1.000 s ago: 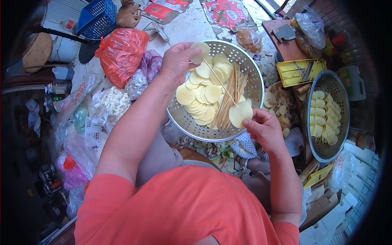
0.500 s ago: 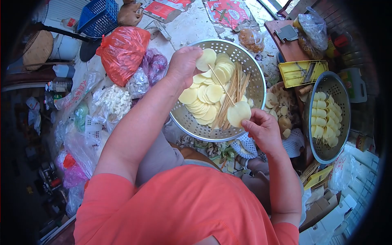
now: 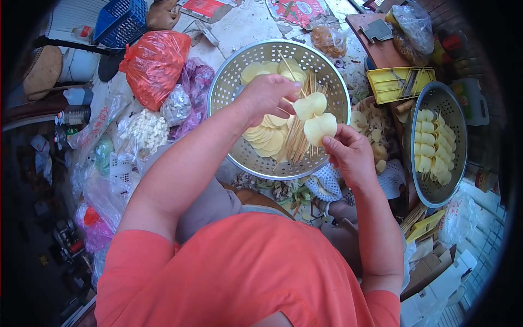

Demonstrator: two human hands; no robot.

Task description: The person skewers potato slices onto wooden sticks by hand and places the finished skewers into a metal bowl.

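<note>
My left hand (image 3: 272, 97) is over the perforated metal colander (image 3: 217, 82), its fingers closed around a thin wooden skewer (image 3: 285, 61). On this skewer, right by the fingertips, sits a round pale potato slice (image 3: 311, 106). A second potato slice (image 3: 319, 129) is at the skewer's lower end, its edge pinched between the thumb and fingers of my right hand (image 3: 348, 148). Inside the colander lie many overlapping potato slices (image 3: 267, 139) and a bundle of loose wooden skewers (image 3: 297, 144), both partly covered by my hands.
At right, an oval metal basin (image 3: 462, 141) holds rows of skewered slices (image 3: 433, 144). A yellow tray (image 3: 400, 84) stands behind it. Peelings and potatoes (image 3: 376, 133) lie between basin and colander. On the left are a red plastic bag (image 3: 155, 71), clear bags and a blue crate (image 3: 120, 24).
My left hand has moved down and right from the colander's far rim. The slice it held is now on the skewer, close to the other slice. My right hand has risen slightly.
</note>
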